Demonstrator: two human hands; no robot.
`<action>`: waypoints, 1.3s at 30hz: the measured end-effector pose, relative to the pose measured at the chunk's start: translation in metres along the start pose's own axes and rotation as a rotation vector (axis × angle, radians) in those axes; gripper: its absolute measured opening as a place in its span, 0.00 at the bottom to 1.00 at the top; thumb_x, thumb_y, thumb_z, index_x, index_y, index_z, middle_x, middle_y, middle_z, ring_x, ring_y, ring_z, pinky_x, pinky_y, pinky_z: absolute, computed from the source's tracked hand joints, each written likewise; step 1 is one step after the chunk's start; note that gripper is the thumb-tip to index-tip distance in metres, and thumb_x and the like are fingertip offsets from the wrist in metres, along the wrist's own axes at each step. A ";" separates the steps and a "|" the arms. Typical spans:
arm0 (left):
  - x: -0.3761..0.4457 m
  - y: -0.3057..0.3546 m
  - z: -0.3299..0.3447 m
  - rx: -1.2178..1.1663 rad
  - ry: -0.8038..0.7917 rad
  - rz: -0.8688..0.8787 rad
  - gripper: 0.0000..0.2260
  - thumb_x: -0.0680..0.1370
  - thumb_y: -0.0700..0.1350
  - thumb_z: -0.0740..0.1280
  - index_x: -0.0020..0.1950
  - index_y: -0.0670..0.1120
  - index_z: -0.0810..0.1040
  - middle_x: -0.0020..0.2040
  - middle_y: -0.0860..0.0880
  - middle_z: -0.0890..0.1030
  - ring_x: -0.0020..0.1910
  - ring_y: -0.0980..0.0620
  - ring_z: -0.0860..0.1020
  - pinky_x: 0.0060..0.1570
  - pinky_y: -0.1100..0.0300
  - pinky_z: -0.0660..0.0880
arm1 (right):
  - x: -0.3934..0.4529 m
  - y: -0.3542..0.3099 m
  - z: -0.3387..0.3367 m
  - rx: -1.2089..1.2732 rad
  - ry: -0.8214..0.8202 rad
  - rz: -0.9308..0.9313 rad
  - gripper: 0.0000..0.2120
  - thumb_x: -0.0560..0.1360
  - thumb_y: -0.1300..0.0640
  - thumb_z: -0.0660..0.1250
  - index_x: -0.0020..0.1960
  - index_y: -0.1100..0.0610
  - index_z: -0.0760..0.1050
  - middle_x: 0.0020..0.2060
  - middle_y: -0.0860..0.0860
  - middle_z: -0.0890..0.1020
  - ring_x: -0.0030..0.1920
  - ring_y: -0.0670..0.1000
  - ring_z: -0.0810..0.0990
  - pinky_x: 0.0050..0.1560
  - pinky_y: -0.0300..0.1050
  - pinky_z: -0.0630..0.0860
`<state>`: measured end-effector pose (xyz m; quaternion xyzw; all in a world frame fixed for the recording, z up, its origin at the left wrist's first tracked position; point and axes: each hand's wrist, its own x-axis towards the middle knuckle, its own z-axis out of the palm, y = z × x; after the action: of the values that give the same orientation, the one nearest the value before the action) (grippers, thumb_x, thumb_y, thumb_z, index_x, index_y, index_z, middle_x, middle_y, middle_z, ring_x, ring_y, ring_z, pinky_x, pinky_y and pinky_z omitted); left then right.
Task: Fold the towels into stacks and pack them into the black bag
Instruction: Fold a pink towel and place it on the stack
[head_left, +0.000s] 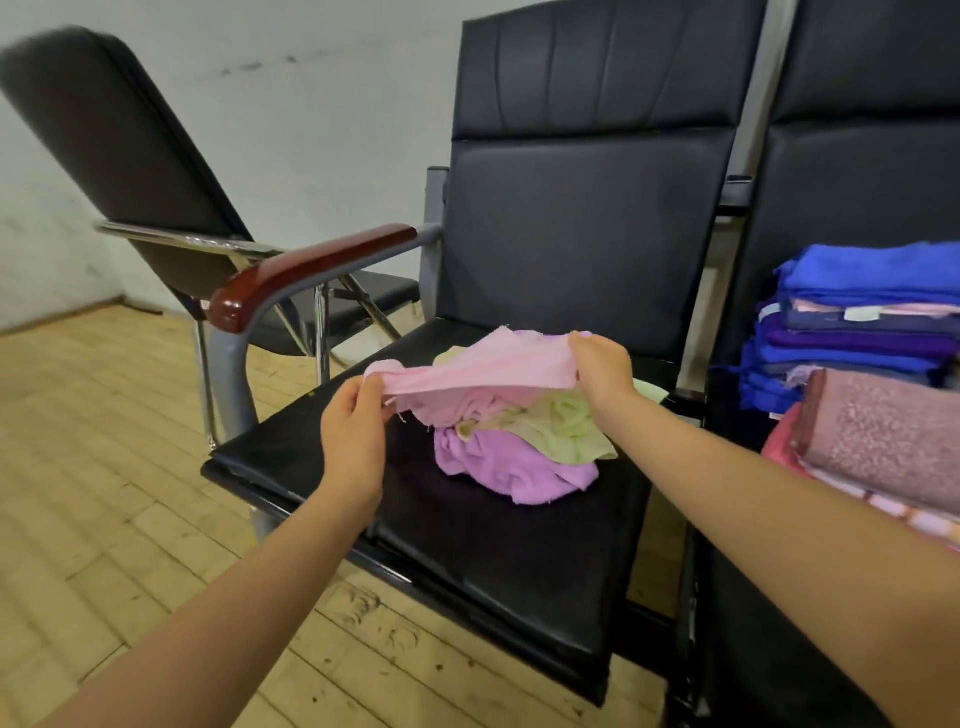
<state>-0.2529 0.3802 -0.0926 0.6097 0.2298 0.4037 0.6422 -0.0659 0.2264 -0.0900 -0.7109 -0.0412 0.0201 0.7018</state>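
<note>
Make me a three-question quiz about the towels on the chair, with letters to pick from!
1. Where is the crumpled towel pile?
A. on the black chair seat
B. on the floor
C. on the armrest

2. What colour is the towel held up by both hands?
A. blue
B. pink
C. green

3. How is the left hand holding it?
A. flat on top
B. not touching
C. pinching its edge

Answers: 1 A, the pile rests on the seat. 2 B, the pink towel stretches between the hands. 3 C, its fingers pinch the edge, as the right hand does opposite.
</note>
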 end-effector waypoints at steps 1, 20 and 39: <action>-0.008 0.009 0.001 -0.121 -0.028 -0.073 0.10 0.82 0.43 0.59 0.46 0.48 0.78 0.47 0.49 0.82 0.48 0.53 0.80 0.52 0.59 0.78 | -0.003 -0.005 0.000 0.119 0.011 0.067 0.09 0.76 0.55 0.63 0.51 0.59 0.76 0.41 0.49 0.76 0.42 0.50 0.74 0.44 0.44 0.71; -0.038 -0.028 0.007 1.119 -0.535 0.123 0.12 0.76 0.52 0.62 0.58 0.51 0.76 0.55 0.50 0.77 0.50 0.51 0.78 0.51 0.54 0.77 | -0.062 0.035 -0.106 -0.710 -0.170 0.162 0.13 0.78 0.55 0.58 0.46 0.62 0.76 0.45 0.59 0.79 0.46 0.57 0.78 0.45 0.46 0.72; -0.033 -0.003 -0.008 0.267 -0.156 0.012 0.11 0.80 0.49 0.58 0.46 0.46 0.77 0.48 0.42 0.76 0.48 0.46 0.75 0.51 0.52 0.72 | -0.081 -0.004 -0.078 0.194 -0.140 0.193 0.04 0.71 0.54 0.68 0.42 0.54 0.78 0.43 0.52 0.82 0.45 0.52 0.80 0.49 0.46 0.74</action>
<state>-0.2773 0.3586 -0.1033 0.7206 0.2271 0.3245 0.5691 -0.1400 0.1416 -0.0876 -0.6371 -0.0195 0.1409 0.7575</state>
